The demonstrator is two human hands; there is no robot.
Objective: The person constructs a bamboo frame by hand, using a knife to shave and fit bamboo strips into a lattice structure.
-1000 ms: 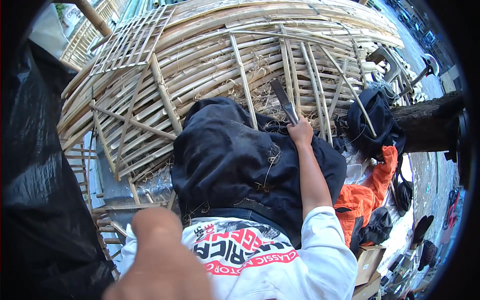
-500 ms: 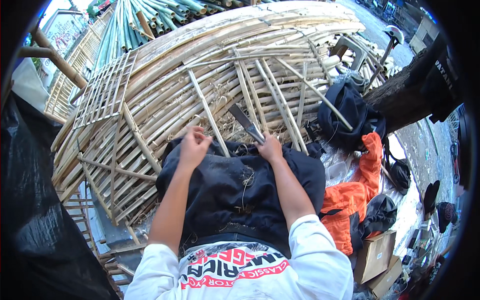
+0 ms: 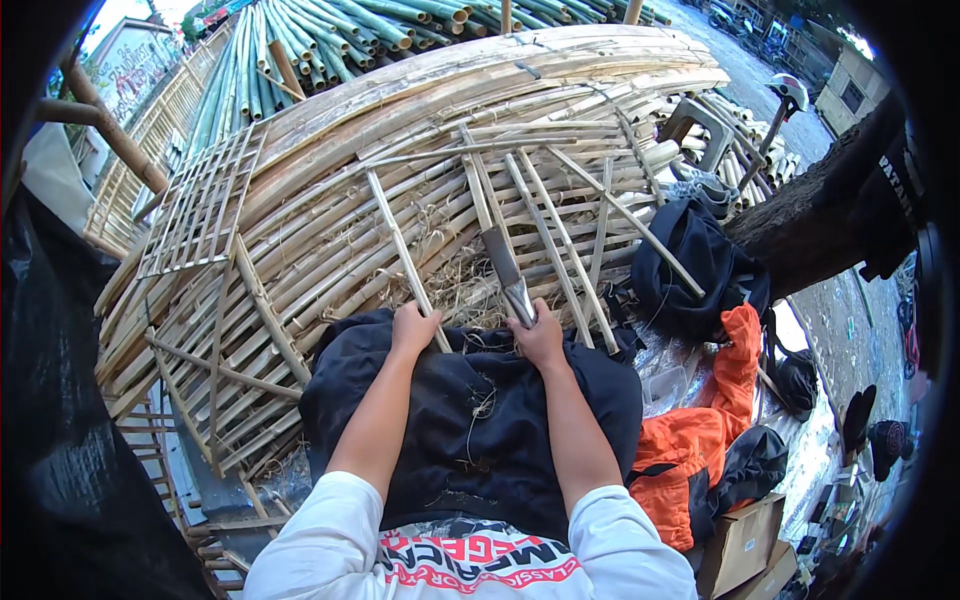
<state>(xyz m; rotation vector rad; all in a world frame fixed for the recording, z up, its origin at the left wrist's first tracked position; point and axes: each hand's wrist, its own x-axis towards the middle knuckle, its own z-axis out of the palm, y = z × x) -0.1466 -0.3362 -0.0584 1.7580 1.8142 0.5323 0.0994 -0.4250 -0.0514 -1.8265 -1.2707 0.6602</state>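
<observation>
My left hand (image 3: 415, 330) is closed round the near end of a thin bamboo strip (image 3: 398, 240), which slants away from me over the pile. In my right hand (image 3: 541, 335) is the handle of a broad-bladed knife (image 3: 504, 262), its dark flat blade pointing up and away. A black cloth (image 3: 470, 400) covers my lap just below both hands. Bamboo shavings (image 3: 450, 270) lie scattered between the strip and the knife. Several other loose strips (image 3: 555, 250) lie to the right of the blade.
A large bed of split bamboo (image 3: 330, 220) spreads before me, with a lattice panel (image 3: 205, 205) at its left. Green poles (image 3: 330, 40) are stacked behind. On the right are a dark bag (image 3: 690, 260), an orange jacket (image 3: 690, 450), a tree trunk (image 3: 800, 225) and a cardboard box (image 3: 742, 540).
My left hand has moved right and down and taken hold of the bamboo strip; before, it was raised beside it. The knife blade now points more steeply away.
</observation>
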